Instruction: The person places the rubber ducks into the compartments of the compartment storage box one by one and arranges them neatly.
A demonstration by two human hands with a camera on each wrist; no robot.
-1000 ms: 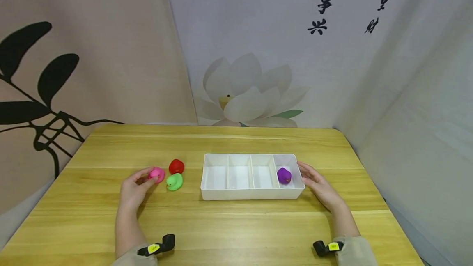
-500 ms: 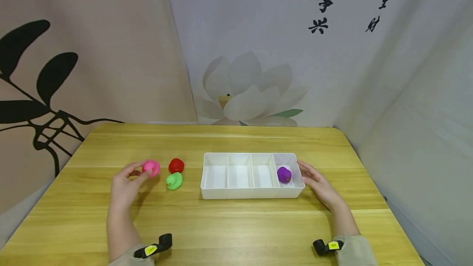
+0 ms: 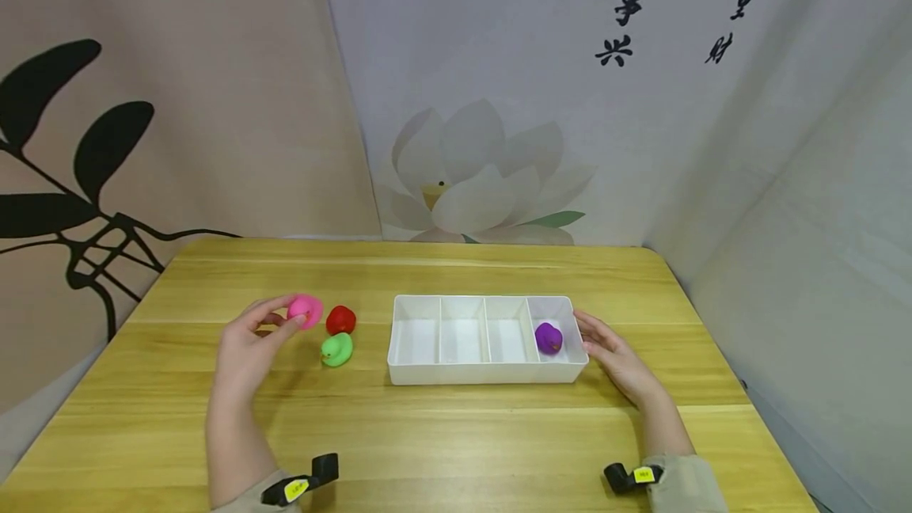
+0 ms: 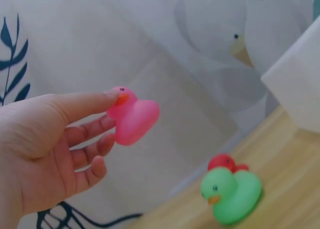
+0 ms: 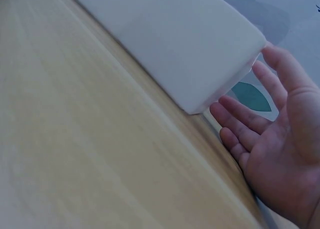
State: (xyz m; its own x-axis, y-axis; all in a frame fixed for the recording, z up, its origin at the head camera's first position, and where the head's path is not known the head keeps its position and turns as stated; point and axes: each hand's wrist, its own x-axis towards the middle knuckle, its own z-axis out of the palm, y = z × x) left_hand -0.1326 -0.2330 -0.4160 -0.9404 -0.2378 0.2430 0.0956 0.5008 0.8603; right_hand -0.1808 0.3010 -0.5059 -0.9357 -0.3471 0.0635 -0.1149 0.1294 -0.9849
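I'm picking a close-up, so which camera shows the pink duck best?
The left wrist view. There the pink duck is large, its eye and orange beak visible as the left hand pinches it. The head view shows it smaller, partly covered by that hand; the right wrist view doesn't show it.

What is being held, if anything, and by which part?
A pink toy duck, pinched by its head in the left hand, thumb beside the bill. The right hand touches the white tray's end.

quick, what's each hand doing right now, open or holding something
Left hand: holding the pink duck, pinched between thumb and fingers.
Right hand: open, touching the end of the white tray, not holding anything.
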